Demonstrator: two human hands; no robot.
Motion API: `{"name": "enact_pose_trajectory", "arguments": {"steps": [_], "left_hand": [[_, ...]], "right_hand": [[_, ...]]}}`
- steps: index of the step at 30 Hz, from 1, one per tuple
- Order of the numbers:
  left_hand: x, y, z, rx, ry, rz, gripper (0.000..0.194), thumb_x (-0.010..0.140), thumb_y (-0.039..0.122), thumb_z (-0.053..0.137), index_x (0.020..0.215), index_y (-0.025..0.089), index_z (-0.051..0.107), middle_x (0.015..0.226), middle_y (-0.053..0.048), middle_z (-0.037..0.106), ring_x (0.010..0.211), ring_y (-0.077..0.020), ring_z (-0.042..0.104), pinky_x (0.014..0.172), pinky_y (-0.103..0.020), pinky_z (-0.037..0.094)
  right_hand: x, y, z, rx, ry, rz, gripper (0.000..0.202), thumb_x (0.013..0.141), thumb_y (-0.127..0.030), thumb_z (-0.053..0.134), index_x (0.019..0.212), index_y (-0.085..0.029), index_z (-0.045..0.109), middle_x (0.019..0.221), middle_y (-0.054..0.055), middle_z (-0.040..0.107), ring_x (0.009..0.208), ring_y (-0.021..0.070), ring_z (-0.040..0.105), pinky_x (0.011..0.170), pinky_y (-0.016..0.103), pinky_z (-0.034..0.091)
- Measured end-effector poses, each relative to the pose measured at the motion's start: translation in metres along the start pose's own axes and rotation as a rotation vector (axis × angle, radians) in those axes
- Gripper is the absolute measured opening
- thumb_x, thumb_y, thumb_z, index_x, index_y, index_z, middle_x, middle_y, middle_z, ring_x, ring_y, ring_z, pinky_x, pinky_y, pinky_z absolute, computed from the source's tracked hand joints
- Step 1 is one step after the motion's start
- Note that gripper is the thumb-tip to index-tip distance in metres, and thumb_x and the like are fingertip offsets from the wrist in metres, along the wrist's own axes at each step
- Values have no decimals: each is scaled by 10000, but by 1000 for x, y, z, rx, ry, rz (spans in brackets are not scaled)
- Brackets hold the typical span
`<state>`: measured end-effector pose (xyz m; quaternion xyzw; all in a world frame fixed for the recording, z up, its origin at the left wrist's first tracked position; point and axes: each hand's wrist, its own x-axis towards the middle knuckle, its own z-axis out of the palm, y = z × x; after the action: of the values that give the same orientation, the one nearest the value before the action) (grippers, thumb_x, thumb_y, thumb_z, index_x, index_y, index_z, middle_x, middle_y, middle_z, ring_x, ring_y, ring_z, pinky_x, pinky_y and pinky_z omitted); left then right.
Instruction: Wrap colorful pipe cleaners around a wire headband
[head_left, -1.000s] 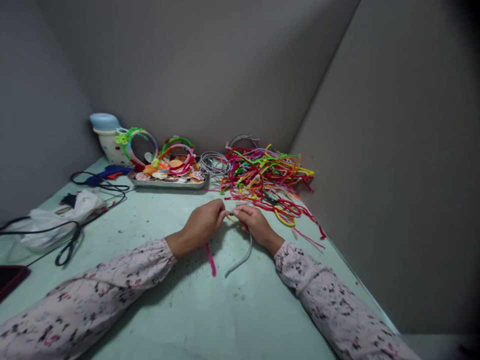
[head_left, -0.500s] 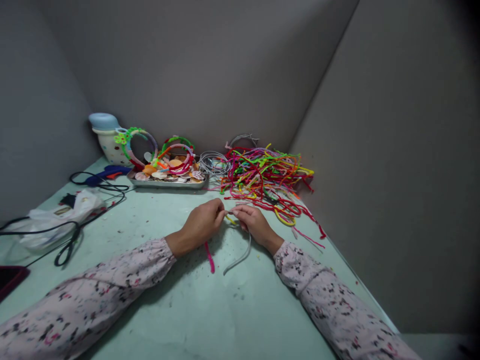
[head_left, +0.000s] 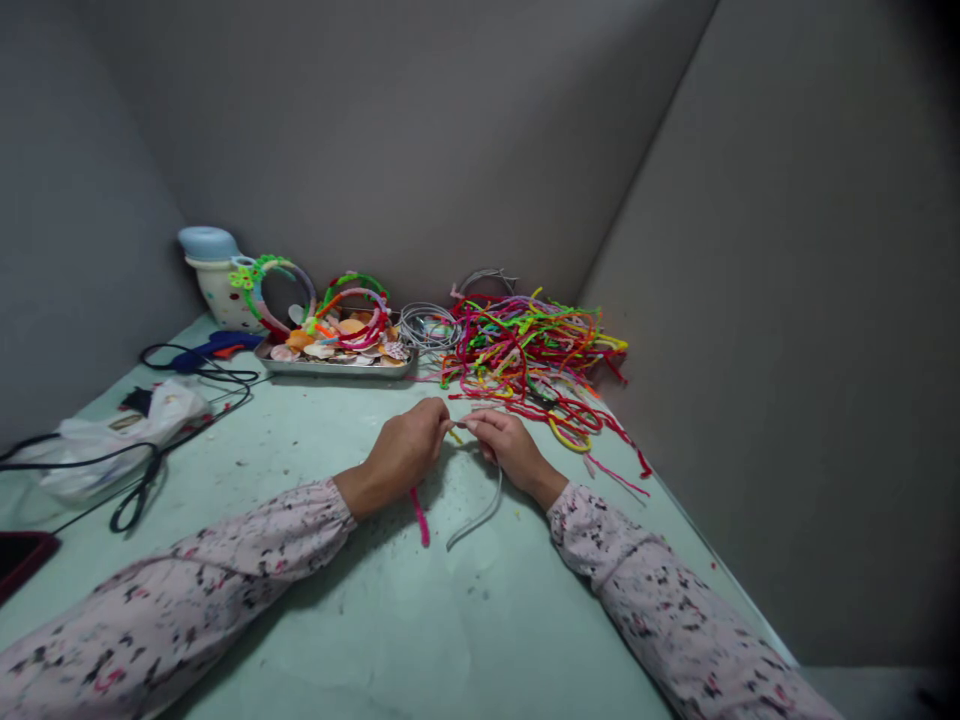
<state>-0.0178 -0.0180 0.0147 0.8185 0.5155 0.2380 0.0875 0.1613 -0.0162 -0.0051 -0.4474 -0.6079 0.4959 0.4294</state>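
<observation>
My left hand point(head_left: 405, 445) is closed in a pinch, thumb against forefinger. A fuzzy pink pipe cleaner point(head_left: 421, 520) hangs below its palm, and a short yellow piece point(head_left: 455, 437) pokes out by the fingertips. Close beside it, my right hand point(head_left: 514, 450) pinches a thin grey wire point(head_left: 480, 520), whose loose end curves down and to the left over the table. The fingertips of both hands nearly meet around a small stretch of strand. My fingers hide how the strands join there.
Behind my hands stands a metal tray point(head_left: 337, 370) of seashells and colourful wrapped rings. Coiled grey wire point(head_left: 429, 327) and a heap of pipe cleaners point(head_left: 532, 345) lie right of it. At left are a blue glue gun point(head_left: 214, 352), black cable, plastic bag point(head_left: 112, 440) and lidded cup point(head_left: 217, 285).
Both hands stay in nearly the same place with the same grip. Less of the yellow piece shows between the fingers now.
</observation>
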Motion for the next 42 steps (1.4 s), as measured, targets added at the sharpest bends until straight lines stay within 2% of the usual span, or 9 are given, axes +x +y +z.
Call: {"name": "enact_pose_trajectory", "arguments": {"steps": [7, 23, 31, 42], "left_hand": [[0, 2, -3, -76, 40, 19, 95, 846, 285, 495, 873, 204, 538, 796, -26, 621, 675, -157, 537, 602, -252, 334], [-2, -1, -2, -41, 101, 100, 46, 842, 233, 466, 842, 204, 501, 761, -2, 584, 648, -143, 521, 590, -245, 328], [-1, -1, -2, -60, 135, 54, 57, 845, 252, 483, 868, 202, 498, 775, -13, 588, 659, -152, 523, 591, -252, 337], [-1, -3, -2, -82, 166, 58, 24, 805, 221, 501, 790, 202, 496, 692, 14, 552, 616, -133, 495, 573, -237, 317]], "right_hand": [[0, 1, 0, 12, 14, -3, 233, 804, -350, 564, 889, -163, 674, 485, -61, 433, 420, 83, 369, 411, 216, 261], [-3, -3, 1, 11, 10, -25, 243, 810, -348, 567, 895, -150, 679, 501, -58, 426, 428, 78, 375, 418, 215, 263], [-1, 5, -2, 28, 7, -64, 299, 867, -409, 509, 892, -164, 678, 461, -61, 413, 408, 81, 343, 429, 221, 251], [-1, 3, -1, -4, 1, -54, 289, 855, -393, 524, 881, -156, 687, 469, -66, 406, 413, 73, 363, 441, 215, 258]]}}
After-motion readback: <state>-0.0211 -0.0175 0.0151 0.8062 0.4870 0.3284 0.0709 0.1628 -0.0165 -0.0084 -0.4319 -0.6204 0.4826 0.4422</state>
